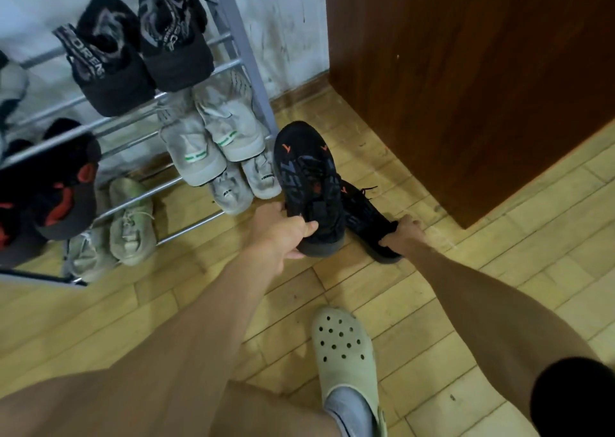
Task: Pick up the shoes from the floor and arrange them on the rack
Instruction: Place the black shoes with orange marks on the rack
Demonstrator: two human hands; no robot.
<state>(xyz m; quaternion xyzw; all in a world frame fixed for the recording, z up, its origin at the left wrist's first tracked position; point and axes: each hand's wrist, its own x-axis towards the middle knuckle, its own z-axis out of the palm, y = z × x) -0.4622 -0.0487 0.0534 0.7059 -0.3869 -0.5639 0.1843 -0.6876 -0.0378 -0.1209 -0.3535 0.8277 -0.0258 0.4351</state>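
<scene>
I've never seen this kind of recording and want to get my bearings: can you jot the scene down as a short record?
left hand: grips heel of first black sneaker
right hand: grips heel of second black sneaker, low by the floor
rack: metal, left of both sneakers, with black pair, grey pair, pale green pair
nearby: brown cabinet; pale clog on a foot
task state: neither held sneaker on rack yet

L grip holds heel of black sneaker, just right of rack, toe pointing away. R grip grasps heel of 2nd black sneaker, further right of rack, partly behind 1st. Rack tiers hold black, grey & pale-green prs. Beige clog on foot, well in front of rack.
</scene>
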